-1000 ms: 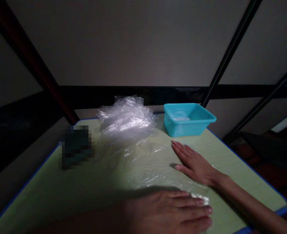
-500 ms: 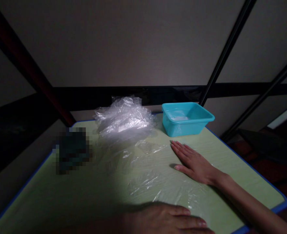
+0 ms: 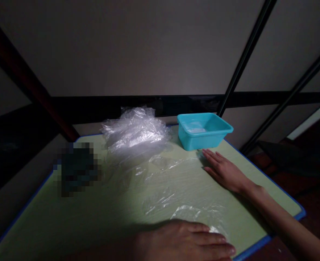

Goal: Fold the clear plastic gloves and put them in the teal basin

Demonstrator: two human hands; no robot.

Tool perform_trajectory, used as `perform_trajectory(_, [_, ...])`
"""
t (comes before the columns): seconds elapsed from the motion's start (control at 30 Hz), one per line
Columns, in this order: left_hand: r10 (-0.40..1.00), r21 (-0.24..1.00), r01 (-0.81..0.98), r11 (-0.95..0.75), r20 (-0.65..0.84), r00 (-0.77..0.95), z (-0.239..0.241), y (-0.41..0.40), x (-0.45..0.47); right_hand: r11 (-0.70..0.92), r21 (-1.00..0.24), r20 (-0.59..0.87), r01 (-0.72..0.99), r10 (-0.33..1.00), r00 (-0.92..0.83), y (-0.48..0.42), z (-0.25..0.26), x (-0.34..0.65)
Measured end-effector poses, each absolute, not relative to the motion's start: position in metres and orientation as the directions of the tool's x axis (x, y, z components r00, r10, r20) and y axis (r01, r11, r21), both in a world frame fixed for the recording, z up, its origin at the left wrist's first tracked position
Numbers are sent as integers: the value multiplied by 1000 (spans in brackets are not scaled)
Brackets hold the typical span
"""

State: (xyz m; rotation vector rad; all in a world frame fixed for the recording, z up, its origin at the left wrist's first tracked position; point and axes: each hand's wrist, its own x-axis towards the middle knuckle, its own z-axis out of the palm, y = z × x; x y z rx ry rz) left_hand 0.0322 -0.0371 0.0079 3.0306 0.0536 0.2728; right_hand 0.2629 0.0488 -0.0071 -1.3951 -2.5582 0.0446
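A clear plastic bag [image 3: 173,185] lies spread flat over the tabletop. My left hand [image 3: 187,241] rests palm down on its near end, with the fingers stretched toward the right. My right hand [image 3: 225,170] is palm down at the sheet's right side, fingers extended, its tips just in front of a turquoise plastic basin [image 3: 203,141]. Something whitish shows inside the basin. Behind the flat bag sits a crumpled heap of clear plastic bags [image 3: 138,130]. Neither hand grips anything.
The pale green table [image 3: 75,224] has a blue edge. A dark, pixelated object [image 3: 79,168] stands at its left side. Behind the table rises a grey panelled wall [image 3: 138,47] with black strips. Dark furniture [image 3: 287,159] is at the right.
My right hand has slid a little forward and right, closer to the basin. My left hand stays in nearly the same place. The view has shifted slightly.
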Motion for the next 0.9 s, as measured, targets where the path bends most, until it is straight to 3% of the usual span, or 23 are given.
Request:
perform_trajectory(0.1, [38, 205, -2, -979, 192, 981, 7, -37, 33, 643, -344, 129, 684, 754, -644, 18, 14, 231])
perform_trajectory(0.17, [71, 269, 20, -963, 181, 981, 3, -39, 34, 732, -474, 47, 489, 576, -816, -4, 26, 209])
perform_trajectory(0.23, [180, 311, 127, -942, 148, 973, -2, -43, 35, 760, -539, -17, 364, 422, -907, -20, 31, 193])
perform_trajectory(0.3, [276, 322, 229, -919, 110, 955, -5, -46, 34, 765, -555, -43, 328, 367, -929, -27, 30, 186])
perform_trajectory(0.4, [186, 302, 145, -942, 112, 976, -2, -45, 33, 776, -524, -30, 351, 395, -918, -24, 21, 192])
perform_trajectory(0.5, [62, 207, 26, -978, 170, 984, 5, -40, 32, 792, -448, -5, 416, 463, -886, -11, 10, 209])
perform_trajectory(0.67, [25, 31, 20, -999, 190, 981, 9, -38, 32, 772, -277, 15, 573, 600, -800, 15, -3, 245])
perform_trajectory(0.9, [-14, -28, -8, -1000, 235, 972, 7, -36, 30, 720, -167, 42, 673, 687, -725, 36, -10, 276])
